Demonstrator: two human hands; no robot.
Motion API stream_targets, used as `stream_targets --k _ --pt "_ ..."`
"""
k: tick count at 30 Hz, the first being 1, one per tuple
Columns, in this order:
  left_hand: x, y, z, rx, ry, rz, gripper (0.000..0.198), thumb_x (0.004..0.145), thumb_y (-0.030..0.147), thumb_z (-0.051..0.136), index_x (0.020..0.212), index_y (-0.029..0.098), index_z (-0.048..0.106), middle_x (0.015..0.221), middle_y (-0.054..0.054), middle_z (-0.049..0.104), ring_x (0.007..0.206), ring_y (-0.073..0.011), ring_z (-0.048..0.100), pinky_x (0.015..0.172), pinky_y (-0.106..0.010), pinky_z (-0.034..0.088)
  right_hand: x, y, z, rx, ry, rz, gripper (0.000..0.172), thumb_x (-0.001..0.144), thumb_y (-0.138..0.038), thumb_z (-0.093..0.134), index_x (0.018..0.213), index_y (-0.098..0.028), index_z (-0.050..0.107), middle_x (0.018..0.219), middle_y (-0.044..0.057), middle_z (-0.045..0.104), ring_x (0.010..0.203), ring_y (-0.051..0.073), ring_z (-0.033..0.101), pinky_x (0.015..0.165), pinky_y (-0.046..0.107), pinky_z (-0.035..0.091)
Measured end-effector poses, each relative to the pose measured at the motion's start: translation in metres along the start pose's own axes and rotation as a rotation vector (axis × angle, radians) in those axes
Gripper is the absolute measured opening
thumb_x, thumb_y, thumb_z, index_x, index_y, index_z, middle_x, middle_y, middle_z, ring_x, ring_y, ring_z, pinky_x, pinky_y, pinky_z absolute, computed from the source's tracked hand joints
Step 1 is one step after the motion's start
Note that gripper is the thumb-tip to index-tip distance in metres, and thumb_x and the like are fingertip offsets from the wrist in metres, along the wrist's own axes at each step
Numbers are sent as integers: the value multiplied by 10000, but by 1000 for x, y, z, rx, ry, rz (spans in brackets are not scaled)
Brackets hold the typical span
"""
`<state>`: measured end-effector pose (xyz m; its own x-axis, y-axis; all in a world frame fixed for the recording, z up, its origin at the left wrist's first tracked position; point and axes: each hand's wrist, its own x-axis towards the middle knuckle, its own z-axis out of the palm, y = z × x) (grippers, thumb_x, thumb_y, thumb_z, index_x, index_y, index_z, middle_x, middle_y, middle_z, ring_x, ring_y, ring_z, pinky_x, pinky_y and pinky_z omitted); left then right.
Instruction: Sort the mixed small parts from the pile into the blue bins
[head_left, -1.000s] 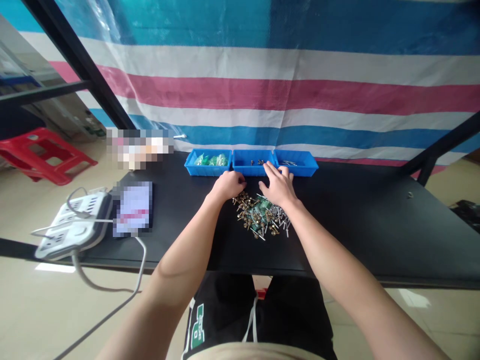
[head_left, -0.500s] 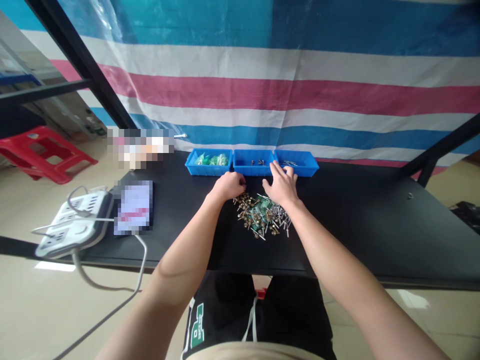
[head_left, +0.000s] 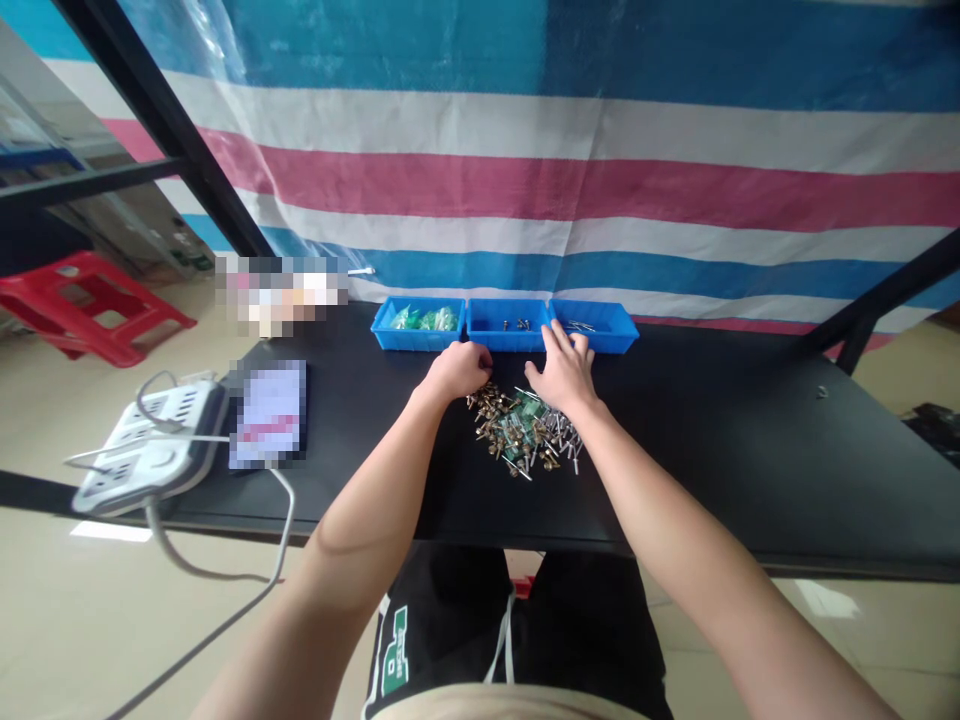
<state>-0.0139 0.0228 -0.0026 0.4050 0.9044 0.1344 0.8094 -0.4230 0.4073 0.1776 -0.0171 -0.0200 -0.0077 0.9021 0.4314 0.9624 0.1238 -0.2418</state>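
A mixed pile of brass-coloured screws, silver pins and green plastic pieces (head_left: pixel 525 432) lies on the black table. At its upper left edge is my left hand (head_left: pixel 459 370), fingers curled together; whatever they may hold is hidden. My right hand (head_left: pixel 564 368) reaches above the pile with fingers apart, its fingertips by the joint of two blue bins. Behind the hands, the left blue bin (head_left: pixel 418 344) has green pieces in it, the middle blue bin (head_left: pixel 504 342) a few small screws, and the right blue bin (head_left: pixel 611 342) a few silver pins.
A white power strip (head_left: pixel 154 445) with cables and a blurred tablet-like device (head_left: pixel 268 415) lie at the table's left. One small metal part (head_left: pixel 822 392) sits far right. Black frame posts rise at both sides, before a striped sheet (head_left: pixel 600 190). A red stool (head_left: pixel 90 305) stands left.
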Motion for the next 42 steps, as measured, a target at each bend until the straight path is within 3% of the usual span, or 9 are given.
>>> stream_targets --k 8,14,18,22,26,29,33,42 --pt "1 6 -5 -265 74 30 157 692 221 627 817 171 709 733 -49 693 696 -183 632 701 -300 486 -2 -6 -5 92 75 -91 616 806 -339 532 1372 -112 443 1467 148 387 1199 377 376 955 554 370" --pt "3 10 1 -720 111 18 140 686 260 653 755 139 638 657 -17 642 630 -136 600 663 -289 498 -6 -16 -6 300 46 -325 432 855 -330 490 1242 -148 556 1187 130 625 1109 280 524 967 444 422" --pt "4 16 5 -1077 160 -21 174 648 202 689 792 127 626 692 -16 645 687 -136 627 725 -311 520 -9 -23 -8 333 46 -312 310 893 -348 470 1096 -160 608 1031 100 678 943 218 612 838 335 487" --pt "2 23 7 -1262 222 -73 234 647 215 717 848 112 655 711 -26 666 728 -152 649 804 -358 529 -10 -23 -9 315 68 -265 266 905 -364 461 955 -176 643 946 85 696 865 202 630 788 310 490" --pt "4 24 11 -1285 259 -104 265 658 248 721 876 98 691 912 -90 702 857 -187 665 880 -394 517 -11 -24 -7 343 51 -290 279 896 -340 472 1064 -177 625 1001 77 696 853 189 632 784 309 505" --pt "6 23 14 -1262 281 -97 278 666 263 719 887 95 703 1048 -126 685 951 -212 652 898 -401 512 -12 -25 -5 381 34 -297 428 881 -319 484 1281 -167 508 1121 83 672 822 179 633 793 323 526" --pt "6 22 14 -1290 284 -120 331 669 284 731 933 86 694 938 -114 704 897 -201 660 877 -391 520 -14 -26 -4 393 5 -323 561 881 -297 470 1418 -177 359 1246 88 614 844 182 632 823 345 543" --pt "6 23 9 -1240 305 -55 207 661 234 715 810 123 623 725 -16 662 701 -135 632 782 -326 517 -15 -27 -6 430 -34 -303 558 880 -280 454 1424 -188 368 1275 91 594 977 220 617 893 397 526"
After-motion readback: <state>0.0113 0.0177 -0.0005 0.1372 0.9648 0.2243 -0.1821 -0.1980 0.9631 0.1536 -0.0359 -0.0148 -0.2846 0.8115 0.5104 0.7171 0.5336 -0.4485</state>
